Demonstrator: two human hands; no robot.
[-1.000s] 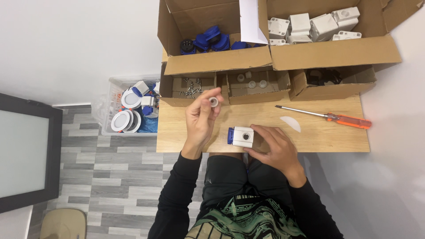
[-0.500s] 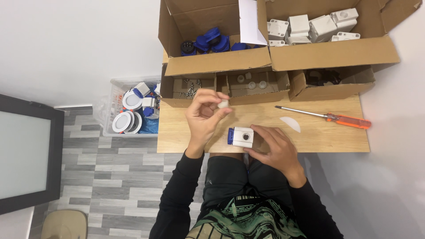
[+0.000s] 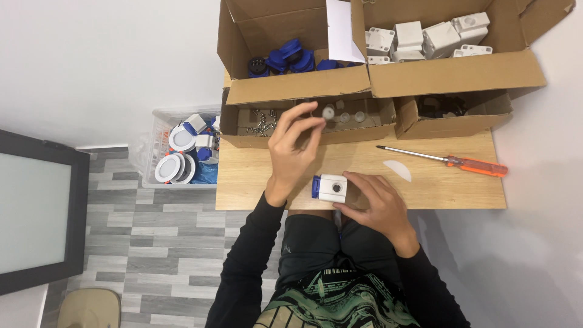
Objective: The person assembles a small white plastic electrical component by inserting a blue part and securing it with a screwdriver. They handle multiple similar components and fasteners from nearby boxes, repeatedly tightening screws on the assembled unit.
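Head view: right hand [image 3: 379,203] clamps white-blue block [image 3: 330,188] at table edge [image 3: 364,205]; left hand [image 3: 294,143] (fingers pinched, contents unclear) hovers.

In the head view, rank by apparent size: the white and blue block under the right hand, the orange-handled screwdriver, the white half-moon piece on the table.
1. Orange-handled screwdriver, longest by far.
2. White and blue block, held by the right hand.
3. White half-moon piece, slightly smaller than the block.

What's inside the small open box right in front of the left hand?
The small open box holds loose screws at its left end and a few small pale round parts further right. The left hand covers part of the middle, so anything beneath it is hidden.
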